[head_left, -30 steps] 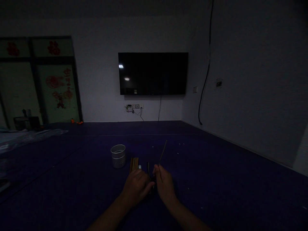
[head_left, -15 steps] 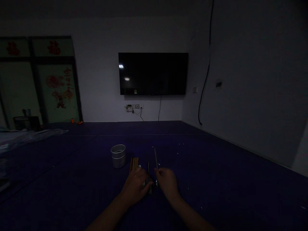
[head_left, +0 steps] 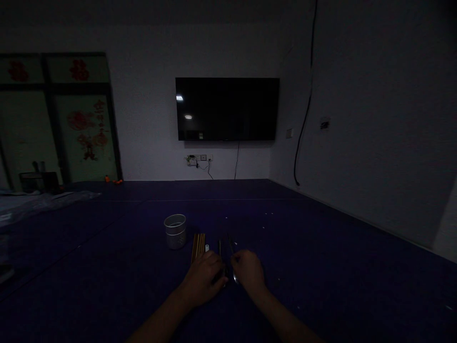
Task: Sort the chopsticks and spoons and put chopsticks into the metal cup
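Room: dim on my feed, with a wide black wall-mounted television [head_left: 228, 109] beyond the silver perforated metal cup [head_left: 175, 232], from which I take every place; a dark-framed door [head_left: 71, 157] with red decorations stands far back to the cup's left.
Surface: deep purple-blue flat top [head_left: 117, 281] under the cup, with a crumpled clear plastic sheet [head_left: 60, 204] well to the cup's left and small white flecks [head_left: 263, 227] to its right.
Spoon: slim, metal-looking spoon [head_left: 230, 244] to the cup's right, handle pointing away from me, bright rounded end on my side.
Change: a second ago I saw the handle rise high and slant away from the cup; now it sits lower, shows shorter above the fingers and leans slightly cupward. Cup and sticks hold their places.
Cup: upright, mouth up; I see its inner wall, though its bottom is hidden from me.
Right hand: right hand [head_left: 249, 271], fingers closed in a pinch on the spoon, right of the cup.
Left hand: left hand [head_left: 202, 278], palm down, fingers curled, nearer me than the cup; I cannot tell whether it grips anything.
Row: brown wooden sticks [head_left: 198, 244] just right of the cup, then a white-ended piece [head_left: 207, 247], then a thin dark handle [head_left: 219, 247], their near ends hidden by the left hand.
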Available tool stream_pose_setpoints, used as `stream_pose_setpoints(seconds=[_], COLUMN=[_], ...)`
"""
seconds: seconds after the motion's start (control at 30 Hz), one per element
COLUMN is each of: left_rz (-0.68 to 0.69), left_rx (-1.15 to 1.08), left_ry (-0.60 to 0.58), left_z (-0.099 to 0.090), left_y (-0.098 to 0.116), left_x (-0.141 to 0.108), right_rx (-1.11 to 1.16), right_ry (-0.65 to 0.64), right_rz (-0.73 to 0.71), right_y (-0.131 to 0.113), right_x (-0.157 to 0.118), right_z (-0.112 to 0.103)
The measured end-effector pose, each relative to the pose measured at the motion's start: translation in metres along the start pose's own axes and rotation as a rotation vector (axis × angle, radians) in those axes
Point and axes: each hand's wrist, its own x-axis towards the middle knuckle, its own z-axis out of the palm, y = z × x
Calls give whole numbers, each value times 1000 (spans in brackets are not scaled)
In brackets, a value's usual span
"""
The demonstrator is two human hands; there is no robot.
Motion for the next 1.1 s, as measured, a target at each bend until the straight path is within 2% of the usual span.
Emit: stream_pose_setpoints(seconds=[0.13, 0.47, 1.1], left_rz=[-36, -29, -14], left_rx=[-9, -1, 17], left_ry=[-85, -107, -130], left_z=[-3, -2, 1], left_y=[2, 3, 0], left_x=[2, 2, 3], right_rx=[-62, -155, -267], right_ry=[-76, -197, -227], right_rz=[28, 47, 64], right_y=[-1, -2, -8], right_x=[2, 5, 3], right_z=[-2, -3, -3])
